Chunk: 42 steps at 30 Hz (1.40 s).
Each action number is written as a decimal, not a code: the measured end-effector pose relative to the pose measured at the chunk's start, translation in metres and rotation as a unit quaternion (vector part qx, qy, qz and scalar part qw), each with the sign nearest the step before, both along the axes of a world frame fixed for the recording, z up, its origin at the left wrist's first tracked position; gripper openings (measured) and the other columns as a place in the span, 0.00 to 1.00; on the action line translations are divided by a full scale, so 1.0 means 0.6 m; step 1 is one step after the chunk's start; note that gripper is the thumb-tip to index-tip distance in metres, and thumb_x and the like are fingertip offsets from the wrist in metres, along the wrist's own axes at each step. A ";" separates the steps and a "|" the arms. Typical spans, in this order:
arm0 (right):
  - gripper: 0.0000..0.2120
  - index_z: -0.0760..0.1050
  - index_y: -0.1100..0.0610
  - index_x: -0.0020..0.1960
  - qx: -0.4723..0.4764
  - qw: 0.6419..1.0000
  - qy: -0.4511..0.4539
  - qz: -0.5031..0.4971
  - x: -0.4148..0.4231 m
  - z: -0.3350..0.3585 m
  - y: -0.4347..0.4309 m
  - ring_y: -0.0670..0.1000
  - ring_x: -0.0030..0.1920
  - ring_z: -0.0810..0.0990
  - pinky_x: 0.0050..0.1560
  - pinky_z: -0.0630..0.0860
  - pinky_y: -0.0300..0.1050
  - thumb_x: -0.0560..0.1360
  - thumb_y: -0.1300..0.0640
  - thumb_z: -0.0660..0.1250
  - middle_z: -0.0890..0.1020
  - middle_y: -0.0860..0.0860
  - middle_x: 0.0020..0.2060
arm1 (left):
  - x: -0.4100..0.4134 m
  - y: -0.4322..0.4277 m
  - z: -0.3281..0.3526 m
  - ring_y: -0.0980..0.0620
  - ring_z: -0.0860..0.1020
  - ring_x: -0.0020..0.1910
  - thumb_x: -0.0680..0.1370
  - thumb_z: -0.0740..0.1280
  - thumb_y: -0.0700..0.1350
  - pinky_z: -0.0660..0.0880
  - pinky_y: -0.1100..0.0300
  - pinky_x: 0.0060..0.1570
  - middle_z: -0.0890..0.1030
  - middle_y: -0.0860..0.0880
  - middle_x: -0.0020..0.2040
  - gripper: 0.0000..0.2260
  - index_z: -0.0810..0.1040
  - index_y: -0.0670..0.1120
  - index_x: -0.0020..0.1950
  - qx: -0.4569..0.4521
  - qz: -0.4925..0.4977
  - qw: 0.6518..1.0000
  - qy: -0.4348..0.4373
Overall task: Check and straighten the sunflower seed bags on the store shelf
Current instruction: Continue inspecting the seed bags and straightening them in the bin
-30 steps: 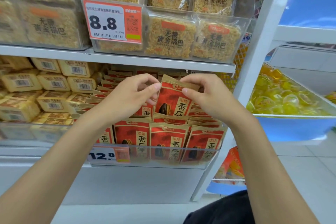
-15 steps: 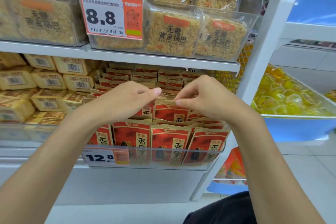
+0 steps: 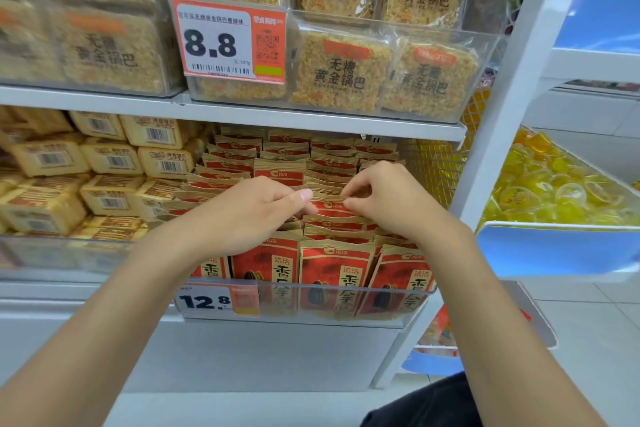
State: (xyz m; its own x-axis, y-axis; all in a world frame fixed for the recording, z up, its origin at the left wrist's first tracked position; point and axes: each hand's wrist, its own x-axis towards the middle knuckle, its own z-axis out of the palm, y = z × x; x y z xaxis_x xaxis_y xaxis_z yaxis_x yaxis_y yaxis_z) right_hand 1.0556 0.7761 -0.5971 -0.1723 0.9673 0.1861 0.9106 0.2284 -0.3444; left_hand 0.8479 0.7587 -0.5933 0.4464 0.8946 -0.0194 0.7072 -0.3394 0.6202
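Red and tan sunflower seed bags stand in several rows in a clear plastic tray on the lower shelf. One bag in the middle rows sits low among the others, only its top strip showing. My left hand pinches that strip's left end with thumb and fingers. My right hand pinches its right end. Both hands hover over the middle of the tray, hiding the bags beneath them.
Yellow boxed snacks fill the shelf to the left. Rice-crust packs and an 8.8 price tag sit on the shelf above, close overhead. A white upright post bounds the right side, with a blue bin of yellow jellies beyond.
The bag that both hands held up above the rows has gone down into the stack; only its top edge shows now. Both hands have sunk with it.
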 end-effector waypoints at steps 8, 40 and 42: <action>0.05 0.80 0.53 0.50 0.232 0.965 0.117 0.036 -0.001 0.059 -0.031 0.44 0.46 0.75 0.49 0.70 0.33 0.78 0.58 0.66 0.77 0.43 0.43 | -0.005 -0.005 -0.003 0.65 0.76 0.60 0.83 0.54 0.57 0.69 0.60 0.67 0.81 0.59 0.58 0.18 0.81 0.57 0.59 0.000 -0.008 0.999 -0.033; 0.13 0.80 0.61 0.54 -0.100 0.856 0.499 0.091 -0.118 0.041 -0.068 0.52 0.41 0.87 0.38 0.82 0.40 0.77 0.52 0.67 0.87 0.53 0.42 | -0.041 -0.016 0.011 0.41 0.85 0.44 0.82 0.58 0.58 0.80 0.44 0.51 0.86 0.42 0.43 0.24 0.84 0.39 0.49 0.030 0.218 0.884 -0.413; 0.11 0.81 0.62 0.51 -0.090 0.861 0.491 0.100 -0.124 0.038 -0.071 0.52 0.39 0.87 0.36 0.81 0.40 0.78 0.54 0.67 0.87 0.53 0.40 | -0.041 -0.016 0.012 0.41 0.85 0.43 0.82 0.58 0.58 0.80 0.41 0.52 0.86 0.42 0.42 0.24 0.84 0.39 0.49 0.041 0.224 0.884 -0.408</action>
State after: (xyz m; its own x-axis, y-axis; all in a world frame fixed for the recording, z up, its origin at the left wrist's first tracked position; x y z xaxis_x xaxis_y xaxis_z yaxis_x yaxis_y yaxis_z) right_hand 0.9815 0.7338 -0.5744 -0.1827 0.9651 0.1875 0.1093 0.2095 -0.9717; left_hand 0.8232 0.7488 -0.5864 -0.1165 0.9688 0.2186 0.1114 -0.2059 0.9722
